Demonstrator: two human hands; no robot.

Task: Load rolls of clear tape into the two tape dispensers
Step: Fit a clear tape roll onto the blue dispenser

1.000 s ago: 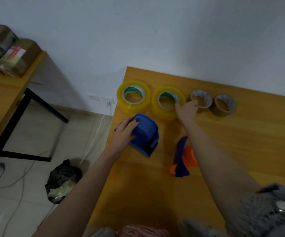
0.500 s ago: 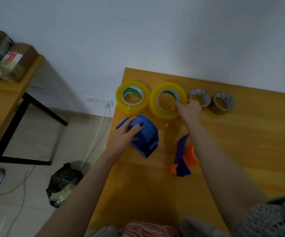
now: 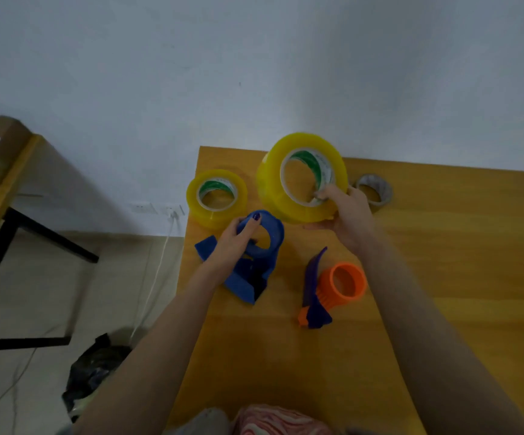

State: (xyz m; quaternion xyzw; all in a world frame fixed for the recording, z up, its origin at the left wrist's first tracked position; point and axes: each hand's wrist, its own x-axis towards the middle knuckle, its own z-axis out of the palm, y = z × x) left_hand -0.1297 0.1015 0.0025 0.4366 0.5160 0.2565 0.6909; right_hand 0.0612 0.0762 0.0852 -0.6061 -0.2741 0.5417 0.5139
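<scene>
Now the right grip (image 3: 348, 215) pinches the yellow-tinted clear tape roll (image 3: 270, 189) by its core, hole tilted toward the blue plastic dispenser (image 3: 275, 237) that the left grip (image 3: 232, 243) clasps, apparently ready for loading.

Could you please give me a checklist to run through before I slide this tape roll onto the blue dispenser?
1. Right hand has a secure grip on the lifted tape roll: ok.
2. Left hand steadies the blue dispenser: ok.
3. Hub free of any old roll: ok.
4. Roll's core lined up with the hub: not ok, the roll is up and to the right of it.
5. Tape's loose end facing the cutter: cannot tell.
</scene>
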